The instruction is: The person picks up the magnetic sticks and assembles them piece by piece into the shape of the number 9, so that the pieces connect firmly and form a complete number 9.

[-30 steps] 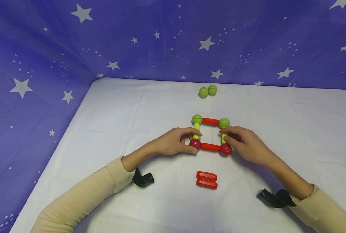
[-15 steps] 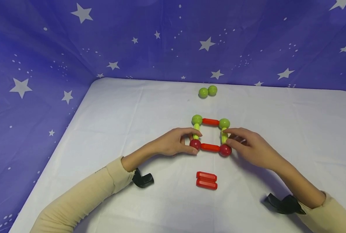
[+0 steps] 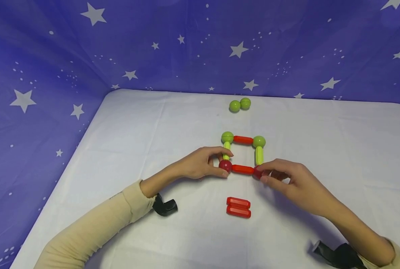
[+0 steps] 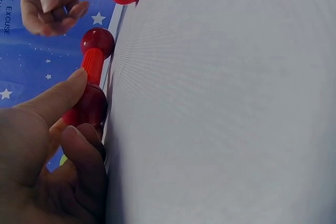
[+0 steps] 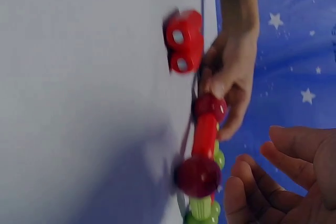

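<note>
A square frame of rods and balls lies on the white table, with a red rod (image 3: 243,169) along its near side. My left hand (image 3: 201,163) grips the red ball (image 3: 225,166) at its near left corner, thumb in front and fingers behind. Just right of the other red ball (image 5: 198,176), my right hand (image 3: 292,183) hovers with fingers loosely bent, apart from it in both wrist views. A yellow-green rod (image 3: 259,155) joins that ball to a green ball (image 3: 259,141). Another green ball (image 3: 227,137) and a red rod (image 3: 243,140) form the far side.
Two red rods (image 3: 238,207) lie side by side nearer the front of the table (image 3: 186,239). Toward the back sit two loose green balls (image 3: 234,106). A blue star-patterned cloth (image 3: 200,48) rises behind the table and at its left.
My right hand has let go of the right yellow-green rod and moved toward the front, to beside the near right red ball. The left hand and the frame have stayed put.
</note>
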A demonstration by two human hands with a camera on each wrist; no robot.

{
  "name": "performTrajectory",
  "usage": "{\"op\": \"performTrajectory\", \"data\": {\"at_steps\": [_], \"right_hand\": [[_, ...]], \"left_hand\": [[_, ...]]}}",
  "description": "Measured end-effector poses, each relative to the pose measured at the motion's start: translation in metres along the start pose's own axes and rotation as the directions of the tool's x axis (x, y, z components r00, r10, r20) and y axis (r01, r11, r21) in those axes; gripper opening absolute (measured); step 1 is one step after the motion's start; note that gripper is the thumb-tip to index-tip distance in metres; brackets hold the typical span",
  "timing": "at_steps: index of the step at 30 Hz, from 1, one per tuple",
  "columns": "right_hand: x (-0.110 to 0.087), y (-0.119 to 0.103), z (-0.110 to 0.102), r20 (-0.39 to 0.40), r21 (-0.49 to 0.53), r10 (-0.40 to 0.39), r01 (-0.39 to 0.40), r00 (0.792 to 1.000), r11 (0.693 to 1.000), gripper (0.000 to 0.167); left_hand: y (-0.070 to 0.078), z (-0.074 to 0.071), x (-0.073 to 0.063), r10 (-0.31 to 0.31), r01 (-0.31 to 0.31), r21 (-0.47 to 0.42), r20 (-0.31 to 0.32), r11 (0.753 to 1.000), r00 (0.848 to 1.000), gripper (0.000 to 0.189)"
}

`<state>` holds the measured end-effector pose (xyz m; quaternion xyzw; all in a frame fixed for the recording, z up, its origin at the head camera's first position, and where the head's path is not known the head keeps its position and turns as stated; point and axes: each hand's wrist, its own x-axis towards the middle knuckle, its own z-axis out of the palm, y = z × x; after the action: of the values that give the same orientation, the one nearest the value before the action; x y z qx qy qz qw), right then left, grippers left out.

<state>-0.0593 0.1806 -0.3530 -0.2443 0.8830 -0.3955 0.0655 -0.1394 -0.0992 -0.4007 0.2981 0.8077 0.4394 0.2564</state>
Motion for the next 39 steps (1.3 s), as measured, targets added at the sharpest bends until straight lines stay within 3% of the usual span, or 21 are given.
{"op": "performTrajectory", "data": {"at_steps": [14, 26, 39], "right_hand": [[-0.003, -0.001, 0.035, 0.171, 0.040, 0.032, -0.040, 0.985, 0.998, 0.022], [-0.003, 0.001, 0.042, 0.211, -0.016, 0.027, -0.024, 0.977, 1.000, 0.021], [-0.001, 0.001, 0.045, 0.232, 0.019, 0.014, -0.019, 0.973, 1.000, 0.021]], "left_hand": [[-0.001, 0.000, 0.003, -0.010, 0.010, -0.002, 0.006, 1.000, 1.000, 0.055], [-0.001, -0.001, 0.003, -0.026, 0.024, -0.051, -0.056, 0.998, 0.998, 0.052], [-0.004, 0.000, 0.003, -0.048, 0.044, -0.067, -0.058, 0.997, 0.997, 0.056]]}}
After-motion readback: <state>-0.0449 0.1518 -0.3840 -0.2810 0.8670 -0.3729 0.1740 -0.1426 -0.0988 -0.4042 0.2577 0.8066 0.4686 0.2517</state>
